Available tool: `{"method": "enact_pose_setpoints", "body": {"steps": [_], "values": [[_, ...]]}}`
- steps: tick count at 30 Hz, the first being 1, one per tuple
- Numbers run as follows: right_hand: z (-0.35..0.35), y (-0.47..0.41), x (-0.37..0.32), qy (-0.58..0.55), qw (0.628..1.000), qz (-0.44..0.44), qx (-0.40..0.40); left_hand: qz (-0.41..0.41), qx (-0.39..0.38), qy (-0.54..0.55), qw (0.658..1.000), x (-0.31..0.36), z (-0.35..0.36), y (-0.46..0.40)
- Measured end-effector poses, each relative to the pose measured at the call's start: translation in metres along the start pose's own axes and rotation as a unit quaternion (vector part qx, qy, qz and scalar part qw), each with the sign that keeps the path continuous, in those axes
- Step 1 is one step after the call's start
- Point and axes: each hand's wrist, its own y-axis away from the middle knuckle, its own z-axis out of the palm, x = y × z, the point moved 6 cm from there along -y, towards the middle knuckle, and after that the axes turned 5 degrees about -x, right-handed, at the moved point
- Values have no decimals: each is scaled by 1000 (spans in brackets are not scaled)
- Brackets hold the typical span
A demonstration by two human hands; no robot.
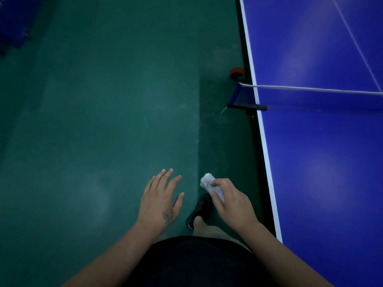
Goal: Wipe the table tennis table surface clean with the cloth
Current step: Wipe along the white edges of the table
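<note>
The table tennis table (323, 162) is taken as the landmark: its blue top fills the right side of the view, edged by a white side line, with the net (310, 90) strung across it and a net clamp (246, 106) fixed at the near edge. The cloth (209, 183), a small white wad, is held off the table, out over the green floor (93, 121) just beside the table's side edge and on the near side of the net. It is gripped by the right hand (232, 201), fingers and thumb curled round its lower part, the upper end left sticking out. The left hand (159, 199) is seen farther from the table, fingers spread and straight, nothing held. A dark shoe (200, 210) shows below the cloth. No contact between cloth and table top is visible. No wet streaks or wiped bands can be made out on the blue surface, only soft light reflections, so what has been cleaned cannot be told. By this evidence, the wiping is judged not under way at this moment; cloth is in hand and table within reach, and the surface on both sides of the net is presumed left to do.
</note>
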Motion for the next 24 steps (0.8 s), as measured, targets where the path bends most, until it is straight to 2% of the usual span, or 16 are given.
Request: {"method": "enact_pose_setpoints", "body": {"steps": [7,13,18,24], "values": [[-28,-112,37,-14,999,-40,-9,-33,-8,-44,998,-9,-29,-103],[-48,-191,57,-17,999,-43,-7,-89,0,-8,996,-23,-46,-174],[-47,-253,63,-10,1000,-28,-5,-82,-17,16,996,-45,-44,-242],[-48,-336,62,-3,999,34,4,-3,-51,15,999,-88,-53,-347]]}}
